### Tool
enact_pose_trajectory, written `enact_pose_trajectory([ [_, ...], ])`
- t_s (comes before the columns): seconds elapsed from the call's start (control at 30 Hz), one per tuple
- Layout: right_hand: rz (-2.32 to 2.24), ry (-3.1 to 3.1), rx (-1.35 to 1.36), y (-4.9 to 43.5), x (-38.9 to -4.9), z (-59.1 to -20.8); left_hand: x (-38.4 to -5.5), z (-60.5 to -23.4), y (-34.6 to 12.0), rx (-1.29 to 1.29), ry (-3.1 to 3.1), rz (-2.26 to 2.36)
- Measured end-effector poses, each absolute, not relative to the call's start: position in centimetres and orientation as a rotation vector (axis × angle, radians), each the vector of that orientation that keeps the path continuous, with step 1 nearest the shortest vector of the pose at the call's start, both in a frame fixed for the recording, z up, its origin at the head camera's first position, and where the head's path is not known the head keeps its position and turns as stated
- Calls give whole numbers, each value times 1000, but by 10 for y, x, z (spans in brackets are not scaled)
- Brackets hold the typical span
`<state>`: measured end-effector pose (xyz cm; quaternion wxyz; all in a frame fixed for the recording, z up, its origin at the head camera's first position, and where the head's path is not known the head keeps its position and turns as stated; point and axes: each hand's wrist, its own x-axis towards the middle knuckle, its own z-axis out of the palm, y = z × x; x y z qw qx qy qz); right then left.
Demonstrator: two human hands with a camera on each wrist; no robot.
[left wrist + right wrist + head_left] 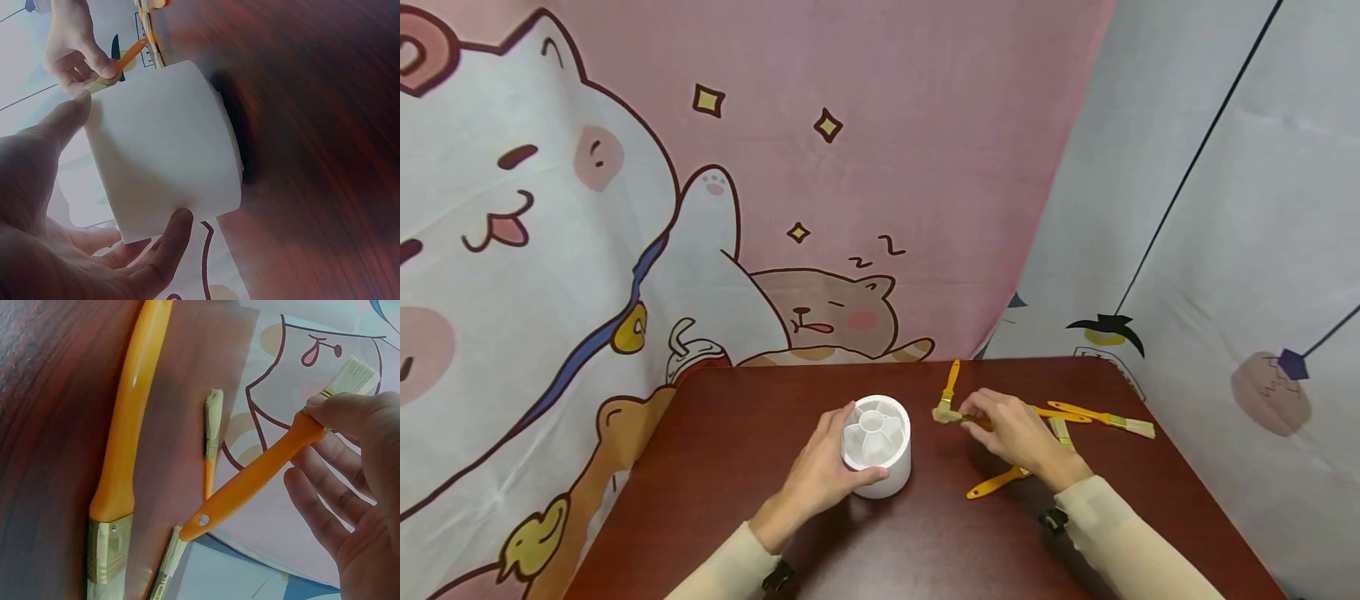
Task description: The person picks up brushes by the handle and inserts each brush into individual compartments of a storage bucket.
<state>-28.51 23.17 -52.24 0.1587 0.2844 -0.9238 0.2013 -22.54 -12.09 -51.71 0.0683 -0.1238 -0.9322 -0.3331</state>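
Right hand point(1011, 425) pinches one brush point(256, 475); left hand point(820, 467) grips the white holder point(891, 482).
No brush stands inside yet; the other brushes point(996, 483), lying at right, seemingly remain to be handled.

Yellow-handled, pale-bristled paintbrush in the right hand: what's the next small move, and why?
I'd probably carry that yellow-handled, pale-bristled paintbrush left, towards the white cylindrical divided holder. The right hand pinches the brush near its bristles, the left hand grips the holder, and its open top faces up with no brush in the visible compartments.
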Motion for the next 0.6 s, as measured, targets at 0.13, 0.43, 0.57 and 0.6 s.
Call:
enact_pose_trajectory([
  [0.13, 593, -2613, 812, 230, -282, -519, -225, -518, -122, -372, -2812, -999],
  [0.43, 624, -2519, 845, 223, -278, -509, -226, -518, -122, -387, -2797, -1006],
  [0.57, 634, -2518, 855, 222, -276, -506, -226, -518, -122, -382, -2809, -1016],
  [0.6, 639, -2519, 856, 222, -275, -506, -225, -518, -122, -383, -2810, -1017],
])
